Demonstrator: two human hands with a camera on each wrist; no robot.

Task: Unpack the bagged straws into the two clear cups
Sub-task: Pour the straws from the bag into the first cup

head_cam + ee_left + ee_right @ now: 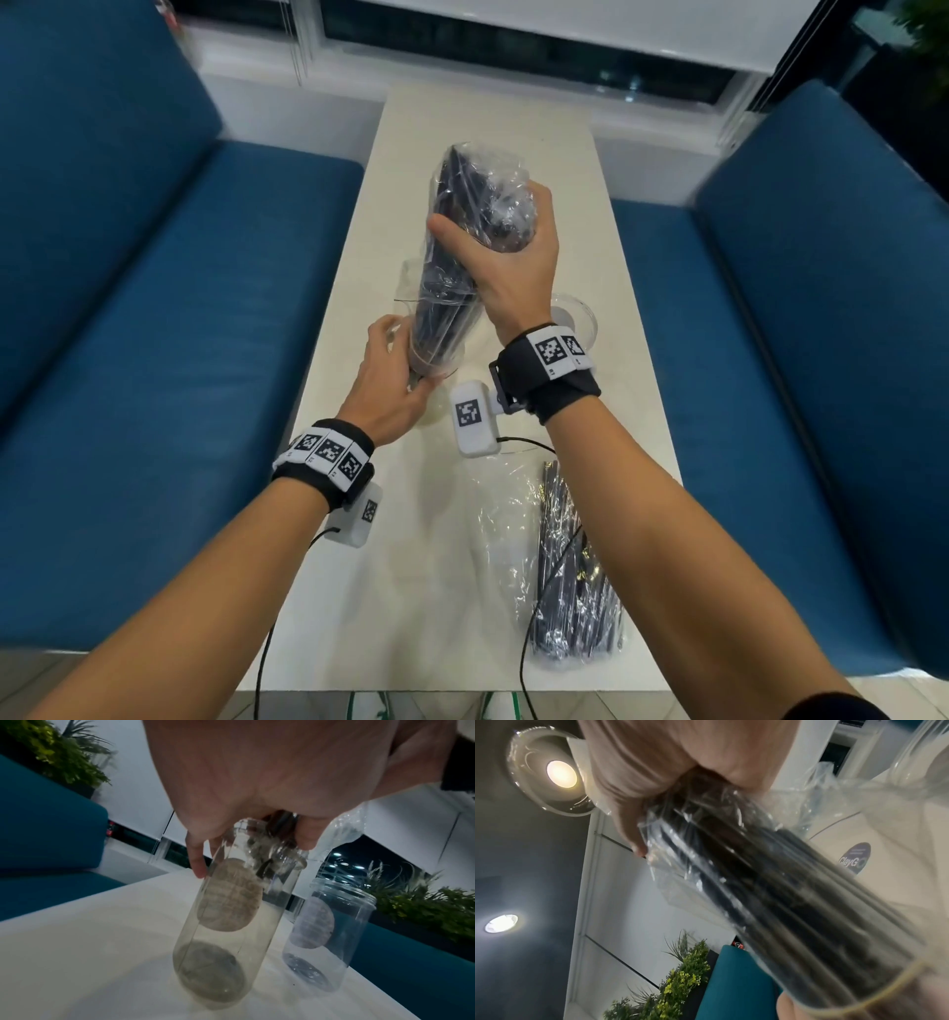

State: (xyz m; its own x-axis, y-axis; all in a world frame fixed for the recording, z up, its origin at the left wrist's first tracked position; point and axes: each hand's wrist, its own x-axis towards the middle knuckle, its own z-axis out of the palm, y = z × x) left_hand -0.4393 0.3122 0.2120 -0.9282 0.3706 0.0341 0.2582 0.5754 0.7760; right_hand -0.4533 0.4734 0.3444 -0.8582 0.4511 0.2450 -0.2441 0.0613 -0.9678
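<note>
Fingers of my left hand (391, 381) curl round the rim of the near clear cup (221, 923), steadying it on the white table (631, 329). Into its mouth runs the lower end of the bag of black straws (457, 246), tilted and rising away from me to my right hand (506, 262), which grips the bundle through the plastic near its upper part. Just right of that wrist stands the second clear cup (583, 318), partly hidden. Nearer me on the right lies another bag of black straws (570, 565), flat on the table, untouched.
</note>
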